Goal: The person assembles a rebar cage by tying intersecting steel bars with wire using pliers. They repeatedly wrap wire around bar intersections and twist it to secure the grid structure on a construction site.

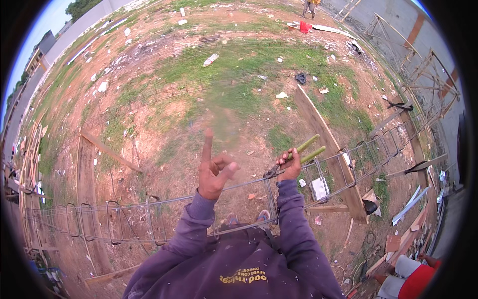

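A long rebar cage (172,200) of thin bars and square stirrups runs across in front of me. My right hand (289,168) is closed round pincers (309,149) with green handles. The handles point up and to the right, while the dark jaws reach down to a stirrup (272,199) by the cage's far bar. Whether the jaws grip anything is too small to tell. Above the cage, left of the pincers, my left hand (211,174) is raised with its index finger stretched out and the others bent apart. Nothing shows in it.
A wooden plank (331,154) supports the cage on the right, another board (92,199) stands on the left. Steel frames (428,70) lean by a wall. At lower right sits a person in red (420,279); another person (308,7) stands far off. Litter dots the ground.
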Available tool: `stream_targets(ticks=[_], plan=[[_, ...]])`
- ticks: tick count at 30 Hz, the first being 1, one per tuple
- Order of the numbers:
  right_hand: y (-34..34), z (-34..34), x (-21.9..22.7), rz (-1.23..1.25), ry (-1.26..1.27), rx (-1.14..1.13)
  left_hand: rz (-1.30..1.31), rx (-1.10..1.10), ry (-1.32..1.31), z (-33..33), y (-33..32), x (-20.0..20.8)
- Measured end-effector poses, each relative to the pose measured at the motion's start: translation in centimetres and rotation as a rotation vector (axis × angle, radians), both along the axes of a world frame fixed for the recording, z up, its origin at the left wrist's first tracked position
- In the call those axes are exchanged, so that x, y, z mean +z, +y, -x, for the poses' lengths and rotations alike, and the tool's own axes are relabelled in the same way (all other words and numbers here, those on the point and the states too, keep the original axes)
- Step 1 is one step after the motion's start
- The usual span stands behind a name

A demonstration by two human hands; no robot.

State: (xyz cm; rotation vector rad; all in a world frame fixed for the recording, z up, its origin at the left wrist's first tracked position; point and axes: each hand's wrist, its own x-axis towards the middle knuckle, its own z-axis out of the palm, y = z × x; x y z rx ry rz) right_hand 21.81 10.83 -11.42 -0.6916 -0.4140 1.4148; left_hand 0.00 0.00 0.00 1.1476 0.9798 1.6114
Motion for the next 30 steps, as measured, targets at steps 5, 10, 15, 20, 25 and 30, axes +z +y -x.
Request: stream_targets(ticks=[5,10,15,20,25,30], plan=[[-0.2,1.0,0.4,0.026,-0.019,-0.015,0.08,-0.058,0.017,0.3,-0.2,1.7],[-0.4,0.8,0.5,0.007,-0.011,-0.039,0.047,-0.143,0.044,-2.2,1.1,2.7],[-0.6,1.0,0.9,0.018,-0.053,-0.08,0.027,-0.204,0.083,-4.0,1.8,3.6],[-0.3,1.1,0.5,-0.012,-0.029,-0.078,-0.013,-0.106,0.139,-2.4,0.9,4.3],[-0.5,1.2,1.1,-0.011,-0.031,-0.019,0.013,-0.007,0.113,-0.1,-0.2,4.6],[-0.7,1.2,1.0,-0.051,-0.063,-0.024,-0.037,0.107,0.085,1.2,-1.6,3.9]])
